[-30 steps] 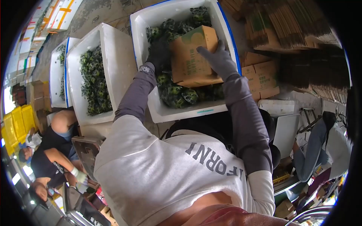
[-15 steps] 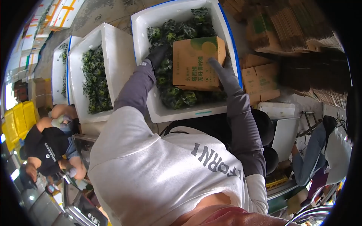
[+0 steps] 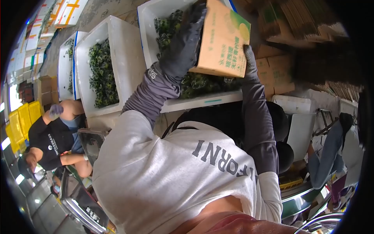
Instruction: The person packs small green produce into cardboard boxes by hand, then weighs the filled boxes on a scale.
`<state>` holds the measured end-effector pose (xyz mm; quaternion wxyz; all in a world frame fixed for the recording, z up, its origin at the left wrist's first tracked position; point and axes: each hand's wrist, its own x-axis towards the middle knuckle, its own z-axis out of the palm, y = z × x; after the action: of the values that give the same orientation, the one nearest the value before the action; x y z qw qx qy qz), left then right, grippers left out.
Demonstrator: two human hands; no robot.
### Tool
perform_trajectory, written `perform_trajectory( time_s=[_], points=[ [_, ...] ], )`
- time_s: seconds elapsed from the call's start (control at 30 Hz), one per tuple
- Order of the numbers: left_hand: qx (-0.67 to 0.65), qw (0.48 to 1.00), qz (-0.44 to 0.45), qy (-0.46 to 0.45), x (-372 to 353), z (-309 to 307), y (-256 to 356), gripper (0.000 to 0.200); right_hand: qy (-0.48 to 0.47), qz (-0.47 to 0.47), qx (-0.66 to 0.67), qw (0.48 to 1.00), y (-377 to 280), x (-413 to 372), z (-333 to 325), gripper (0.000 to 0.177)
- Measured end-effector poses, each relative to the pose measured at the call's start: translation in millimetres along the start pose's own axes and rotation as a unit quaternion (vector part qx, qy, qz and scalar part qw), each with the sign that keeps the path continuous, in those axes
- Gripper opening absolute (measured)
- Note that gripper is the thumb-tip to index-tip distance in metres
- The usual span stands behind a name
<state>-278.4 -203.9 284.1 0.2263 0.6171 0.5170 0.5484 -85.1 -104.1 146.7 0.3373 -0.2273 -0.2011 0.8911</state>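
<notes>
A printed cardboard box (image 3: 222, 43) with green lettering is tilted above a white foam box (image 3: 150, 35). My right hand (image 3: 250, 64), in a grey glove, grips its lower right edge. Against the box's left side is my left hand (image 3: 181, 52), in a dark glove; its fingertips are hidden, so what it holds does not show. Beneath, the foam box contains dark green produce (image 3: 167, 31), seemingly wrapped in clear plastic.
To the left stand more foam boxes (image 3: 134, 58) of green produce. Flattened cardboard (image 3: 276, 74) is stacked at right. A seated person in a black shirt (image 3: 50, 136) is at left, near yellow crates (image 3: 23, 121). Another person's leg (image 3: 327, 156) shows at right.
The cardboard box has risen and tilted, moving up and right. My left hand has come up out of the foam box to its left side. My right hand has shifted to its lower right edge.
</notes>
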Motion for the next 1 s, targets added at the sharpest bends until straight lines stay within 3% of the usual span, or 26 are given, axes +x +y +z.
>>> perform_trajectory(
  time_s=[0.03, 0.07, 0.1, 0.13, 0.17, 0.2, 0.23, 0.27, 0.3, 0.37, 0.4, 0.47, 0.5, 0.57, 0.67, 0.77, 0.87, 0.93, 0.97, 1.0],
  points=[
    [0.081, 0.996, 0.046, -0.005, 7.9, -2.5, 14.6, 0.044, -0.009, -0.016, 0.022, 1.0, -0.8, 0.5, -7.4, 0.051],
    [-0.1, 0.994, 0.03, 0.029, 22.8, -2.8, 38.4, 0.043, -0.02, -0.034, 0.024, 0.999, -0.6, 2.7, -16.1, 0.049],
    [-0.277, 0.959, 0.011, 0.065, 40.0, -2.6, 73.0, 0.045, -0.031, -0.052, 0.025, 0.998, -0.5, 2.1, -22.1, 0.048],
    [-0.445, 0.89, -0.008, 0.099, 54.2, -2.2, 103.9, 0.048, -0.025, -0.068, 0.05, 0.996, -2.9, -3.5, -18.4, 0.044],
    [-0.447, 0.888, 0.029, 0.107, 55.3, -4.8, 106.6, 0.049, -0.018, -0.083, 0.074, 0.994, -6.8, -11.3, -9.2, 0.041],
    [-0.368, 0.917, 0.096, 0.125, 54.9, -11.6, 91.0, 0.049, -0.013, -0.099, 0.098, 0.99, -9.4, -18.2, -2.6, 0.037],
    [-0.306, 0.932, 0.133, 0.143, 53.6, -16.3, 75.7, 0.049, 0.019, -0.21, -0.086, 0.974, -6.9, -16.6, -17.3, 0.04],
    [-0.274, 0.939, 0.129, 0.16, 48.1, -19.1, 60.6, 0.05, 0.093, -0.307, -0.263, 0.91, -4.3, -14.9, -32.3, 0.043],
    [-0.263, 0.945, 0.073, 0.179, 39.0, -25.2, 44.4, 0.048, 0.114, -0.326, -0.258, 0.902, -8.6, -19.5, -41.6, 0.045],
    [-0.122, 0.984, -0.062, 0.112, 12.6, -25.5, 5.8, 0.049, 0.061, -0.296, 0.014, 0.953, -17.4, -31.7, -59.9, 0.049],
    [-0.041, 0.994, -0.099, 0.026, -5.9, -15.3, -17.2, 0.054, 0.053, -0.301, 0.07, 0.95, -27.9, -40.4, -69.1, 0.051],
    [0.133, 0.962, -0.166, -0.173, -49.6, 11.9, -73.0, 0.072, 0.057, -0.323, 0.119, 0.937, -56.3, -64.2, -89.6, 0.053],
    [0.224, 0.913, -0.191, -0.282, -68.0, 25.9, -99.5, 0.08, 0.067, -0.333, 0.122, 0.933, -70.6, -79.3, -97.7, 0.053],
    [0.36, 0.847, -0.225, -0.319, -102.8, 59.8, -105.9, 0.081, 0.089, -0.358, 0.121, 0.922, -100.6, -113.5, -114.6, 0.053],
    [0.41, 0.823, -0.269, -0.287, -95.4, 88.7, -112.0, 0.072, 0.126, -0.393, 0.11, 0.904, -136.8, -174.2, -137.8, 0.053],
    [0.418, 0.754, -0.283, -0.421, -74.6, 91.7, -153.9, 0.064, 0.167, -0.424, 0.091, 0.885, -159.7, -241.1, -155.1, 0.053],
    [0.238, 0.881, -0.237, -0.335, -70.0, 62.9, -171.4, 0.054, 0.199, -0.458, 0.083, 0.862, -170.9, -300.3, -169.7, 0.053],
    [0.179, 0.86, -0.398, -0.264, -41.4, 52.2, -84.9, 0.049, 0.219, -0.482, 0.079, 0.845, -170.5, -332.5, -176.0, 0.053],
    [-0.005, 0.87, -0.455, -0.189, -47.5, 44.1, -97.2, 0.043, 0.224, -0.498, 0.081, 0.834, -167.2, -343.3, -175.2, 0.053],
    [-0.075, 0.891, -0.414, -0.173, -41.7, 37.3, -94.3, 0.039, 0.231, -0.515, 0.078, 0.822, -162.7, -359.9, -176.1, 0.053]
  ],
)
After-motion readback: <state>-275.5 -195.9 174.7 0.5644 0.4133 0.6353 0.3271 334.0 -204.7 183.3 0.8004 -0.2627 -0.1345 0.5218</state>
